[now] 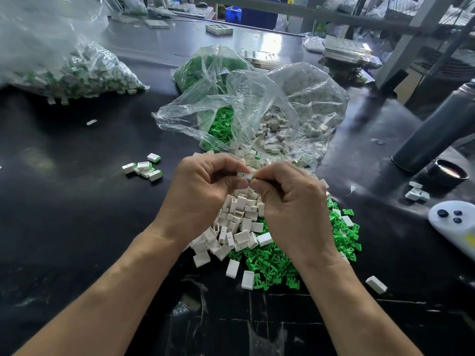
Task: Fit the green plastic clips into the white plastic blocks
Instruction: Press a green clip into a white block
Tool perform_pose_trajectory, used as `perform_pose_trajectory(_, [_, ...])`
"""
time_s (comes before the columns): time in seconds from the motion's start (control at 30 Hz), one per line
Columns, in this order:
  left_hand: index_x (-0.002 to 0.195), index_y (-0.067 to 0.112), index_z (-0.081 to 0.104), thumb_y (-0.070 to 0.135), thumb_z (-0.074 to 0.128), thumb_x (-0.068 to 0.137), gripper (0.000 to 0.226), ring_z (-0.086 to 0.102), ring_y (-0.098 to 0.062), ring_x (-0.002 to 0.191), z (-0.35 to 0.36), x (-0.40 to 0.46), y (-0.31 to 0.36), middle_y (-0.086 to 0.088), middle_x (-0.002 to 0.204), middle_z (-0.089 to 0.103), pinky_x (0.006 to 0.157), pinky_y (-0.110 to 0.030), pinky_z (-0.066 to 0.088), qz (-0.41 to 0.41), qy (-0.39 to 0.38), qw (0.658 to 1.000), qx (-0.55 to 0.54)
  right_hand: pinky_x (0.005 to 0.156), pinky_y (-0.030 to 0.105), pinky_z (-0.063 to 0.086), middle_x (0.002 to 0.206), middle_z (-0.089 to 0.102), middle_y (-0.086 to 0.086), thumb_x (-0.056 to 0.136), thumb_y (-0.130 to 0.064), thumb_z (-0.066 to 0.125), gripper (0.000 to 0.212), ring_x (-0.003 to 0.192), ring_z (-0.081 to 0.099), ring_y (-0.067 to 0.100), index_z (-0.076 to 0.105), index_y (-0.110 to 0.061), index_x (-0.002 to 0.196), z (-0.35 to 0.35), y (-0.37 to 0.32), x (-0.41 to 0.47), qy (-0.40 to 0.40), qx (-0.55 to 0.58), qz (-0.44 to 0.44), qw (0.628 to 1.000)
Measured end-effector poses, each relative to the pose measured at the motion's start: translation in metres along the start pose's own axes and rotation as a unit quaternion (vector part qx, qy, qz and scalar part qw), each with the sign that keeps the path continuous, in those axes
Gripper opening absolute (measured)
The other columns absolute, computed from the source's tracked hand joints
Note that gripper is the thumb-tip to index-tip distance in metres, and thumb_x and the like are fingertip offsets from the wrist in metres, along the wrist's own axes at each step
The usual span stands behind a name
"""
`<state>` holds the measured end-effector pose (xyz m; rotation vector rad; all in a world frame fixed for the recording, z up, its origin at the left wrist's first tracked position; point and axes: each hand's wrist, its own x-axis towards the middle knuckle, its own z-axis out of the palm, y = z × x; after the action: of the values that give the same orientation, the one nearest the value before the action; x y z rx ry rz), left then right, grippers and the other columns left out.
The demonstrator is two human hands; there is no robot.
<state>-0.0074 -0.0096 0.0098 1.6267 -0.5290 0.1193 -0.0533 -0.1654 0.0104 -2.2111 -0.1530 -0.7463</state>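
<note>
Insertion in hand: left hand [203,186] pinches white block [244,175]; right hand [288,199] pinches green clip [254,178], needing a seating push.

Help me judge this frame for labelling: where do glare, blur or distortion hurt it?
Head view: window glare washes out the far table; the clear bags carry bright reflections; the flask leans and smears toward the right edge, wide-angle bending; the left hand, right hand and the white block they pinch are sharp and evenly lit.
</note>
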Motion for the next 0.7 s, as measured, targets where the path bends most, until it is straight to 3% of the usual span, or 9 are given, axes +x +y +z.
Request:
perform_pose_trajectory(0.1, [0.087, 0.015, 0.077, -0.013, 0.073, 0.084, 0.028, 0.066, 0.000, 0.066, -0.0014, 0.0003, -0.0004, 0.009, 0.073, 0.074, 0.063, -0.014, 0.052, -0.007, 0.011, 1.000, -0.017, 0.065, 0.009, 0.043, 0.076, 0.065, -0.016, 0.089, -0.010, 0.080, 0.006, 0.069, 0.061, 0.001, 0.076, -0.015, 0.089, 0.0013, 0.0023, -0.0003, -0.001, 0.051, 0.032, 0.998])
perform_pose_trajectory(0.2, [0.089, 0.014, 0.077, -0.008, 0.074, 0.085, 0.022, 0.061, -0.004, 0.063, -0.0005, 0.0009, 0.0006, 0.006, 0.074, 0.074, 0.061, -0.018, 0.051, -0.017, 0.015, 0.999, -0.039, 0.062, 0.022, 0.053, 0.075, 0.070, -0.011, 0.090, -0.013, 0.078, 0.003, 0.067, 0.066, 0.009, 0.077, -0.016, 0.092, 0.0023, 0.0046, -0.0012, 0.004, 0.123, 0.074, 0.990])
perform_pose_trajectory(0.3, [0.094, 0.013, 0.077, 0.004, 0.075, 0.088, 0.011, 0.060, -0.011, 0.067, -0.0018, 0.0017, 0.0006, 0.003, 0.077, 0.074, 0.061, -0.024, 0.052, -0.041, -0.008, 0.997, -0.063, 0.064, 0.028, 0.056, 0.079, 0.071, -0.008, 0.091, -0.016, 0.077, 0.005, 0.069, 0.067, 0.011, 0.077, -0.016, 0.096, 0.0021, 0.0071, -0.0009, 0.014, 0.115, 0.070, 0.991])
perform_pose_trajectory(0.5, [0.100, 0.011, 0.079, 0.012, 0.075, 0.088, 0.013, 0.061, -0.016, 0.071, -0.0056, 0.0030, -0.0011, -0.005, 0.083, 0.076, 0.062, -0.028, 0.054, -0.065, -0.019, 0.994, -0.085, 0.067, 0.025, 0.053, 0.087, 0.072, -0.005, 0.090, -0.017, 0.078, 0.010, 0.073, 0.066, 0.010, 0.079, -0.014, 0.099, -0.0017, 0.0098, 0.0001, 0.012, 0.105, 0.048, 0.993])
perform_pose_trajectory(0.7, [0.103, 0.012, 0.078, 0.006, 0.074, 0.089, 0.016, 0.063, -0.009, 0.075, -0.0073, 0.0037, -0.0004, -0.004, 0.092, 0.077, 0.065, -0.023, 0.053, -0.081, -0.063, 0.994, -0.042, 0.068, 0.029, 0.059, 0.089, 0.075, -0.002, 0.094, -0.005, 0.072, 0.018, 0.075, 0.070, 0.015, 0.078, -0.018, 0.105, -0.0015, 0.0083, -0.0017, 0.001, 0.196, 0.079, 0.977])
